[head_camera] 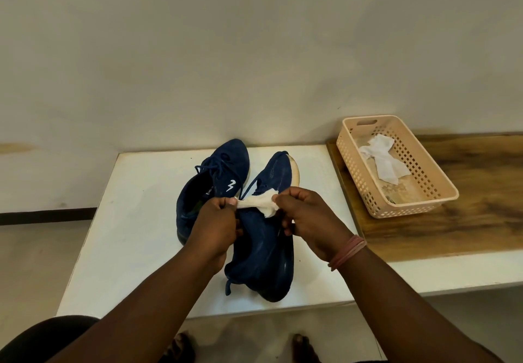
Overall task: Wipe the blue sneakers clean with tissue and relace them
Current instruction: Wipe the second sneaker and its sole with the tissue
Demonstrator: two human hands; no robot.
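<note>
Sneakers: I found both blue sneakers (226, 210) on the white surface (135, 221), the right one tilted onto its side, likely to expose it for wiping. Alongside stood a wooden counter (467, 207) bearing a peach basket (441, 193) with used tissue (385, 161), before a plain wall (254, 51). My left hand (215, 224) and right hand (311, 215) each had a pinching grip on the tissue wad (260, 204), stretched between them.

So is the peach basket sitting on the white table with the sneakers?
No, the peach basket sits on the wooden board beside the white table.
</note>
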